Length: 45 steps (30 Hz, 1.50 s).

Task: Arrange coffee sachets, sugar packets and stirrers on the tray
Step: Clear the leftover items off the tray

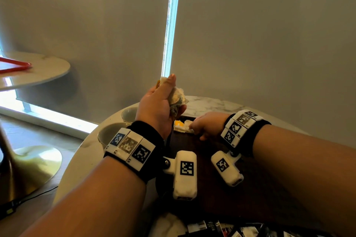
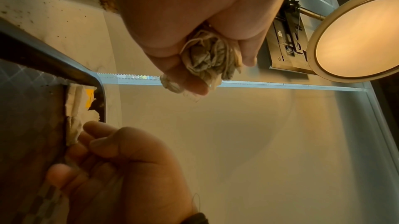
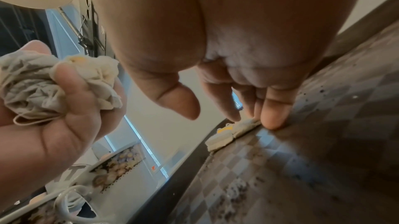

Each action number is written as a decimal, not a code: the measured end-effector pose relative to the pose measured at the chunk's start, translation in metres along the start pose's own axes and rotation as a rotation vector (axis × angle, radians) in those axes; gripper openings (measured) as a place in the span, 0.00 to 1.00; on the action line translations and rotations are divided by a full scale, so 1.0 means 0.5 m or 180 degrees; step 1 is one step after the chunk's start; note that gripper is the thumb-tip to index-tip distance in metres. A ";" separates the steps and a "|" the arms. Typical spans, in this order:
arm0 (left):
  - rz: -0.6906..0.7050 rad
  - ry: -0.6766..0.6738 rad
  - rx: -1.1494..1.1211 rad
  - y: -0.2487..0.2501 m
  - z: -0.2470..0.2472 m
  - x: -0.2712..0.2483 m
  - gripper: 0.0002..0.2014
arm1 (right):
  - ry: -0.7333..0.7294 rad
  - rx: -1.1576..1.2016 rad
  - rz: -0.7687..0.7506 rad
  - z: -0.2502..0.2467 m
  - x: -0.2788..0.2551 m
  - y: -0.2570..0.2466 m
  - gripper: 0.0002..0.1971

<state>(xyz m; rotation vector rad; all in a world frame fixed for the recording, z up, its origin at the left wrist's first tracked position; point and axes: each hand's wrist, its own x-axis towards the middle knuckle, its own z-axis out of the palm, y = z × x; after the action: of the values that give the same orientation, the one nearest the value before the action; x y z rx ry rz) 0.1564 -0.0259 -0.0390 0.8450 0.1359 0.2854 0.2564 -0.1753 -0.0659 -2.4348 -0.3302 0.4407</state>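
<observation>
My left hand (image 1: 162, 100) is raised above the table's far side and grips a crumpled bundle of pale sachets with strings (image 1: 178, 100), also seen as the bundle (image 2: 209, 58) in the left wrist view. A dark tray (image 1: 212, 188) lies on the marble table. In its far left corner lie a few pale sachets (image 1: 182, 126), one with a yellow mark. My right hand (image 1: 194, 127) rests low on the tray, its fingertips (image 3: 274, 113) touching the edge of those sachets (image 3: 228, 133), thumb held apart. It holds nothing.
Two glass cups (image 1: 111, 134) (image 1: 130, 114) stand on the round marble table (image 1: 212, 104) left of the tray. Dark packets (image 1: 221, 229) lie at the near edge. A second round table (image 1: 38, 71) with a red object stands off to the left.
</observation>
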 end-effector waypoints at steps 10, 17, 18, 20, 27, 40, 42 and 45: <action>-0.0616 -0.0226 -0.0455 -0.012 -0.005 0.014 0.30 | 0.0896 0.1860 -0.0815 -0.077 -0.068 -0.059 0.06; -0.0469 -0.0413 -0.0200 -0.025 -0.001 0.008 0.23 | 0.0437 0.1627 -0.1297 -0.050 -0.137 -0.117 0.20; -0.0408 -0.0395 -0.0122 -0.027 0.000 0.007 0.24 | 0.0481 0.1499 -0.1271 -0.043 -0.137 -0.117 0.20; -0.0326 -0.0290 -0.0017 -0.028 0.000 0.008 0.27 | 0.0602 0.1349 -0.1202 -0.035 -0.138 -0.117 0.17; -0.0377 -0.0433 0.0026 -0.027 0.000 0.007 0.22 | 0.0463 0.1836 -0.1013 -0.037 -0.140 -0.116 0.12; -0.0487 -0.0221 0.0025 -0.018 0.005 0.000 0.15 | 0.0810 0.2415 -0.0802 -0.059 -0.133 -0.105 0.10; -0.0560 -0.0186 0.0026 -0.016 0.004 0.003 0.13 | 0.0837 0.2597 -0.0883 -0.064 -0.134 -0.104 0.11; -0.0585 -0.0229 0.0070 -0.020 0.004 0.003 0.15 | 0.0773 0.2822 -0.0913 -0.065 -0.135 -0.104 0.13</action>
<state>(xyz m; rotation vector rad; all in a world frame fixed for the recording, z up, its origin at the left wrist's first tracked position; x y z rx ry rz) 0.1604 -0.0332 -0.0451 0.8571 0.1484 0.0812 0.2011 -0.1758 0.0068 -1.5225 -0.2890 0.1110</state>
